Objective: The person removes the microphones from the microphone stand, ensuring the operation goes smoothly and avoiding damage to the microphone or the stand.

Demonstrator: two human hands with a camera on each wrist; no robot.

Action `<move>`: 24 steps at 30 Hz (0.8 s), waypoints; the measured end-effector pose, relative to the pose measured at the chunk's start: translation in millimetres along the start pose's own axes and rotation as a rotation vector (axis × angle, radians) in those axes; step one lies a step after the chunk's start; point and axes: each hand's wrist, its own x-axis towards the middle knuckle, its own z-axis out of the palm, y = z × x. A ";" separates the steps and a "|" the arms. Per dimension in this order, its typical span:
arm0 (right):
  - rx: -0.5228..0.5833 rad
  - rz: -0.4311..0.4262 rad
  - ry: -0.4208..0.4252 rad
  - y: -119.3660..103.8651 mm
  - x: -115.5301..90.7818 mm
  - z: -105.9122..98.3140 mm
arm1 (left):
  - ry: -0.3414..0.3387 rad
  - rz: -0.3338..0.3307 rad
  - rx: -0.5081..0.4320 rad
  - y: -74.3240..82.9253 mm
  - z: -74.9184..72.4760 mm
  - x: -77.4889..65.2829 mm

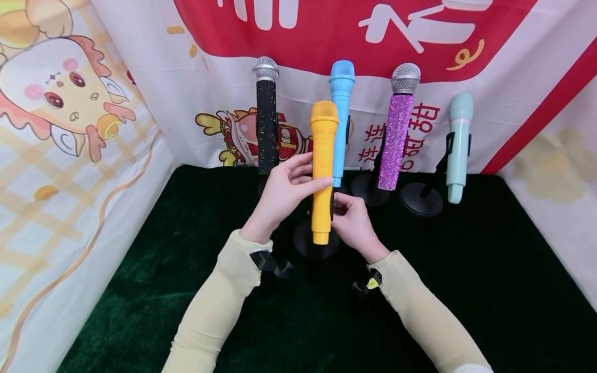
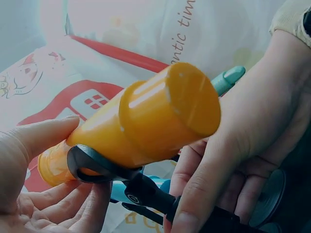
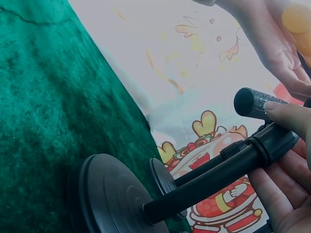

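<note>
A yellow microphone (image 1: 323, 171) stands in the middle, its grille up, held in a black clip (image 2: 99, 165). My left hand (image 1: 286, 191) holds it from the left, thumb across the barrel and fingers behind. Beneath is the black microphone stand (image 3: 209, 177), whose round base (image 1: 305, 243) sits on the green cloth. My right hand (image 1: 354, 220) grips the upper part of that stand just below the clip. In the right wrist view, the thumb and fingers of the right hand (image 3: 286, 170) lie round the top of the pole.
Behind, more microphones stand in a row: a black one (image 1: 267, 124), a blue one (image 1: 342, 93), a purple glittery one (image 1: 396, 140) and a mint green one (image 1: 459, 145). Dark green cloth (image 1: 140, 290) covers the table. Printed white and red fabric (image 1: 224, 77) hangs behind it.
</note>
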 end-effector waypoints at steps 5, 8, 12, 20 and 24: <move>-0.013 0.008 0.034 -0.1 -1.9 1.6 | -0.005 0.036 0.033 -1.5 0.6 -1.8; -0.022 0.020 0.047 0.2 -2.9 3.7 | 0.005 0.051 0.045 -2.3 1.0 -2.3; -0.022 0.028 0.051 -7.9 -6.7 5.1 | 0.018 0.059 0.054 -3.4 0.5 -2.6; -0.043 0.023 0.035 -21.4 -13.5 -1.0 | 0.011 0.065 0.051 -3.8 2.4 -3.0; -0.014 -0.001 0.013 2.0 -7.9 -4.2 | 0.015 0.066 0.038 -3.8 2.8 -3.8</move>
